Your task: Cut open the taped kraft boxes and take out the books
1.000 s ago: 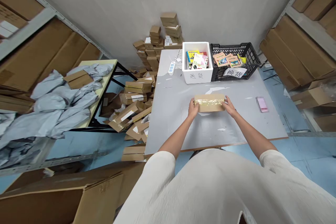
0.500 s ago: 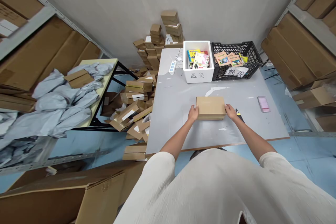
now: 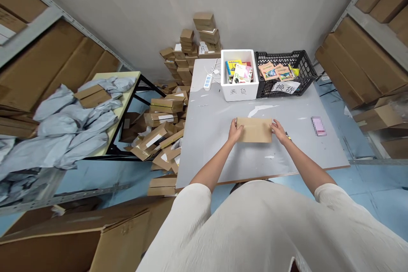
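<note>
Between my hands is a brown cardboard box [image 3: 254, 131] over the grey table, its broad face toward me. My left hand [image 3: 235, 131] grips its left end, thumb on the face and fingers behind. At the opposite end my right hand [image 3: 279, 131] holds the edge, thumb on top. Beside the right wrist a utility knife [image 3: 288, 135] with black and yellow parts lies mostly hidden. Whether the box still touches the table, I cannot tell.
On the grey table [image 3: 204, 144] stand a white foam box [image 3: 239, 92] with books and a black crate [image 3: 285, 90] with booklets. A power strip [image 3: 208, 81] and a pink blurred item [image 3: 318, 126] lie there too. Cardboard boxes [image 3: 164, 105] pile up left; grey parcels [image 3: 60, 123] cover another table.
The cardboard box has tilted, so its front side no longer shows. My left thumb has come onto its face. My right hand now covers more of the utility knife.
</note>
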`<state>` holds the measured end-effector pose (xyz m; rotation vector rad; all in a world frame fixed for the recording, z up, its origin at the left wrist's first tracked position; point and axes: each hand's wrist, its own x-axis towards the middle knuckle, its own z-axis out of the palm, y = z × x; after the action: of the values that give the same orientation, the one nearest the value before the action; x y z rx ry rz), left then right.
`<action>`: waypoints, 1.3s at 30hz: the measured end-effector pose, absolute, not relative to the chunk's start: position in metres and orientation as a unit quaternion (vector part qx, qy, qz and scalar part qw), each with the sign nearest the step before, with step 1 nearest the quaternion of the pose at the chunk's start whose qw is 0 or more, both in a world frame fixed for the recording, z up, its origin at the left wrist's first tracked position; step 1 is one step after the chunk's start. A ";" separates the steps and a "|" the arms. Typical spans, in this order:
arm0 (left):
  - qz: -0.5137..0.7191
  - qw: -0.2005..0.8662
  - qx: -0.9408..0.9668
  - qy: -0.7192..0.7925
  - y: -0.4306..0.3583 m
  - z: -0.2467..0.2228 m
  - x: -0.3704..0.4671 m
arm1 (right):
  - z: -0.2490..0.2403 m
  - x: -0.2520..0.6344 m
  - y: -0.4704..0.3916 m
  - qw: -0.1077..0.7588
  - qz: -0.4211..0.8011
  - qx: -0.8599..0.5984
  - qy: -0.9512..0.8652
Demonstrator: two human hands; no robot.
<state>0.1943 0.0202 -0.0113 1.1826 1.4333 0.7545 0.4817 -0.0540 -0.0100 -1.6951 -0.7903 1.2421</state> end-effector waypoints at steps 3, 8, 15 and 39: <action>0.345 0.525 0.507 0.590 0.021 -0.010 0.195 | -0.012 0.485 -0.050 0.474 0.463 -0.673 -0.330; 0.317 0.504 0.532 0.602 0.008 -0.015 0.202 | -0.025 0.496 -0.052 0.452 0.387 -0.730 -0.337; 0.238 0.354 0.670 0.608 -0.023 -0.012 0.218 | -0.037 0.496 -0.074 0.409 0.356 -0.764 -0.349; 0.307 0.280 0.726 0.548 -0.020 0.048 0.221 | 0.038 0.405 -0.046 0.489 0.408 -0.620 -0.458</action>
<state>0.2205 -0.0203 0.0478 1.9484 1.4689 0.8229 0.4051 -0.0458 0.0381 -1.5076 -1.1138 0.9907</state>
